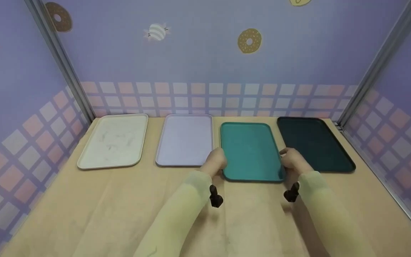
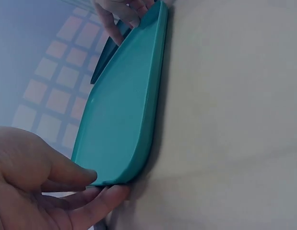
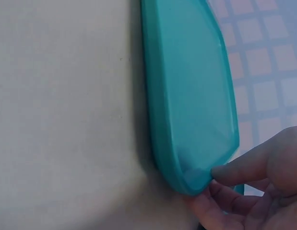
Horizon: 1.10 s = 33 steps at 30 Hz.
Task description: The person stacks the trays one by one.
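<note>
A teal rectangular tray (image 1: 250, 151) with a raised rim lies third from the left in a row of trays, its near edge toward me. My left hand (image 1: 217, 159) pinches its left rim, the thumb above and the fingers under the edge, as the left wrist view shows at the tray's side (image 2: 117, 110). On the opposite side my right hand (image 1: 293, 159) grips the right rim close to the near corner. In the right wrist view the thumb (image 3: 225, 175) rests on top of the teal rim, with fingers curled beneath.
To the left lie a lilac tray (image 1: 186, 141) and a whitish, smudged tray (image 1: 114, 141). A dark green tray (image 1: 314, 142) sits right of the teal one, beside my right hand. Patterned walls (image 1: 205, 64) enclose the wooden table (image 1: 120, 214) at the back and sides.
</note>
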{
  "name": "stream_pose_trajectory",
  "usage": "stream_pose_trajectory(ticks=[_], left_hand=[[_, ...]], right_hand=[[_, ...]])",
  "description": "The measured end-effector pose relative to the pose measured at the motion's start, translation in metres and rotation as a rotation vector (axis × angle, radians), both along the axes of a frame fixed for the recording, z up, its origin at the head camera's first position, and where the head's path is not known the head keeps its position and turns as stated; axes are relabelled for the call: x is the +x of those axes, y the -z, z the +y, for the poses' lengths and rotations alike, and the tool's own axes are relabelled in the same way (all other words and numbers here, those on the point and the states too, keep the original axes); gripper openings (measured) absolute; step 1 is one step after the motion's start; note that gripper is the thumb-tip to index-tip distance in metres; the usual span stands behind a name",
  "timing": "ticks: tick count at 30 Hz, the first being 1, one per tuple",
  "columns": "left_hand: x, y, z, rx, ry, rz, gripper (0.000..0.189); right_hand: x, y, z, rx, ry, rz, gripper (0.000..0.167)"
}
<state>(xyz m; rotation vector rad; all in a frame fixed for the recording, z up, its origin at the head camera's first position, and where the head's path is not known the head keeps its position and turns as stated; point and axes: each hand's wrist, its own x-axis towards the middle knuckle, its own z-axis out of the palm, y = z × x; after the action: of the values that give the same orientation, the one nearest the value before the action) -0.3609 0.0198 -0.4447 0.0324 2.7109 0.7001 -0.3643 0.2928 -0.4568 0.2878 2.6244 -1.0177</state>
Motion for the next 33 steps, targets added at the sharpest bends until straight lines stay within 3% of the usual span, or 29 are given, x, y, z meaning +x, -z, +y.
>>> stream_pose_trajectory(ticks=[4,12,22,26,33], left_hand=[[0.008,0.007,-0.005,0.006,0.028,0.013,0.059],[0.028,0.016,-0.02,0.271,-0.063,-0.001,0.059],[0.053,0.027,-0.035,0.46,-0.05,-0.016,0.066],[0.063,0.03,-0.04,0.544,-0.023,-0.025,0.058],[0.078,0.033,-0.045,0.577,0.002,-0.023,0.042]], right_hand=[[0.008,0.0,0.002,0.01,-0.033,0.002,0.053],[0.029,0.004,0.006,-0.054,-0.058,0.013,0.061],[0.06,0.009,0.007,-0.124,-0.046,0.02,0.064],[0.072,0.01,0.007,-0.148,-0.057,0.033,0.063],[0.089,0.013,0.005,-0.15,-0.068,0.053,0.061]])
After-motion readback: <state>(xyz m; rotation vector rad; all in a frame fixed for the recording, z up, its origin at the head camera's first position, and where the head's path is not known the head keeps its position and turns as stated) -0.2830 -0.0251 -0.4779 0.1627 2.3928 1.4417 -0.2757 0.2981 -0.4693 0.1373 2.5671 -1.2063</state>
